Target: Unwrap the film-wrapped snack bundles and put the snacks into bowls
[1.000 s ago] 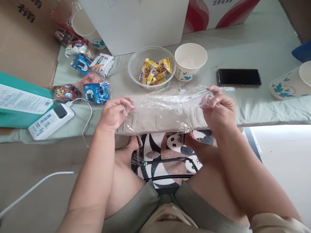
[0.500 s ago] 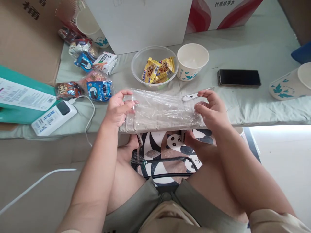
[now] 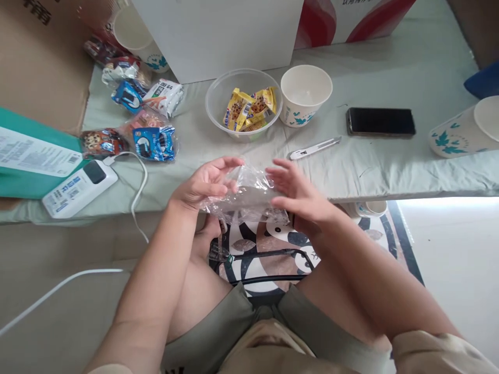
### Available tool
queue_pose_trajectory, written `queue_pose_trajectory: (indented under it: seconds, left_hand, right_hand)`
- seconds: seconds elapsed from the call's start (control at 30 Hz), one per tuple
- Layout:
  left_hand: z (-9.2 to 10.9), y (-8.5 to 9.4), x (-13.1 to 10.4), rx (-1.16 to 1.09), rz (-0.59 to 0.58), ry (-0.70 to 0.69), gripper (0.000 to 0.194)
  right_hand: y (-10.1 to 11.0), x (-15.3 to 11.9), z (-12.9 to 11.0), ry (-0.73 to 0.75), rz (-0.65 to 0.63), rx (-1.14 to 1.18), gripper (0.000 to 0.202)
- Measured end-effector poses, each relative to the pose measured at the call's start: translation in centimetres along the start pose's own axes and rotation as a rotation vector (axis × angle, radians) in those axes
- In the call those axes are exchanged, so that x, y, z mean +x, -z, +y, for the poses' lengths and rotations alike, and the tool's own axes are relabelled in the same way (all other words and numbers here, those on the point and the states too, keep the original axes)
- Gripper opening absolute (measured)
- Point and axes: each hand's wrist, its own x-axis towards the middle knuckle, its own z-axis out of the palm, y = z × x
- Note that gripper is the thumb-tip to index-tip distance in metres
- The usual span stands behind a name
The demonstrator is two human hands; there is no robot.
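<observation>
A crumpled clear plastic bag (image 3: 253, 195) hangs between my two hands at the table's front edge. My left hand (image 3: 210, 182) grips its left side between thumb and bent fingers. On the other side, my right hand (image 3: 298, 192) is open, its fingers spread against the film. Just beyond my right hand lies a white utility knife (image 3: 315, 149). Behind the bag stands a clear plastic bowl (image 3: 212, 111) holding several yellow snack packets (image 3: 249, 109). A white paper cup (image 3: 306, 96) with blue leaves touches the bowl's right side.
A black phone (image 3: 381, 122) and another paper cup (image 3: 460, 130) are on the right. Several wrapped snacks (image 3: 154, 143) lie at left, near a white power bank (image 3: 80, 188) with a cable. A white box (image 3: 226, 36) stands at the back. Below is a panda-print mat (image 3: 265, 239).
My hands have come closer together, bunching the bag that was stretched flat between them. My right hand's fingers have opened. The knife, partly covered before, now shows fully.
</observation>
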Motion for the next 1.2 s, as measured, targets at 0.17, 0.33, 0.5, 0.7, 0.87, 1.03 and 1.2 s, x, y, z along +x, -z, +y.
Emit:
queue_pose_trajectory:
  seconds: [0.17, 0.33, 0.5, 0.7, 0.87, 1.03, 1.2]
  left_hand:
    - [0.1, -0.3, 1.0, -0.007, 0.117, -0.086, 0.074]
    - [-0.9, -1.5, 1.0, -0.114, 0.171, -0.116, 0.094]
    - [-3.2, -4.6, 0.9, -0.008, 0.041, -0.061, 0.124]
    - [-3.8, -5.7, 0.8, 0.187, 0.341, -0.33, 0.088]
    - [-3.2, -4.6, -0.8, 0.38, 0.397, -0.429, 0.027]
    - [-3.3, -3.6, -1.2, 0.791, 0.375, -0.447, 0.03]
    - [-2.8, -3.7, -1.5, 0.972, 0.465, -0.654, 0.002]
  right_hand:
    - [-1.4, 0.4, -0.3, -0.168, -0.12, 0.052, 0.07]
    - [-0.2, 0.4, -0.2, -0.067, 0.224, 0.233, 0.059]
    - [-0.1, 0.8, 0.1, -0.032, 0.332, 0.309, 0.056]
    - [-0.3, 0.3, -0.2, -0.032, 0.31, 0.265, 0.068]
    - [0.0, -0.7, -1.0, 0.161, 0.085, -0.215, 0.06]
    - [-0.2, -0.6, -0.2, 0.262, 0.236, -0.592, 0.016]
    - [-0.5, -0.4, -0.2, 0.488, 0.391, -0.772, 0.007]
